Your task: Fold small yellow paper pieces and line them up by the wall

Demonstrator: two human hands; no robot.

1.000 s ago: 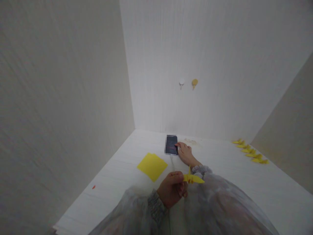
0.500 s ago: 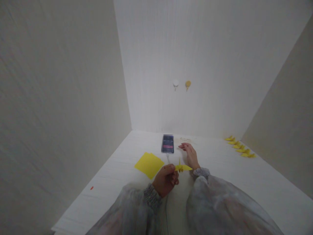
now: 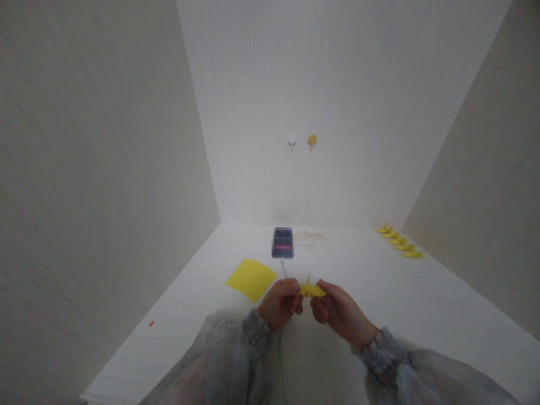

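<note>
A folded yellow paper crane (image 3: 311, 291) is held up between my two hands, just above the white table. My left hand (image 3: 280, 304) pinches its left wing between thumb and fingers. On the other side, my right hand (image 3: 340, 312) has thumb and fingers closed on the right wing. A thin point of the crane sticks upward in the middle. Yellow square paper sheets (image 3: 252, 279) lie flat on the table to the left of my left hand.
Several yellow paper cranes (image 3: 399, 242) stand in a row at the back right. A phone (image 3: 282, 243) with a cable (image 3: 281, 349) lies near the back wall. Two hooks (image 3: 312, 140) are on that wall. A small red piece (image 3: 151, 323) lies at the left edge.
My right hand has come down and back from beside the phone and taken hold of the crane's right wing. My left hand keeps its grip on the left wing. The view has shifted slightly.
</note>
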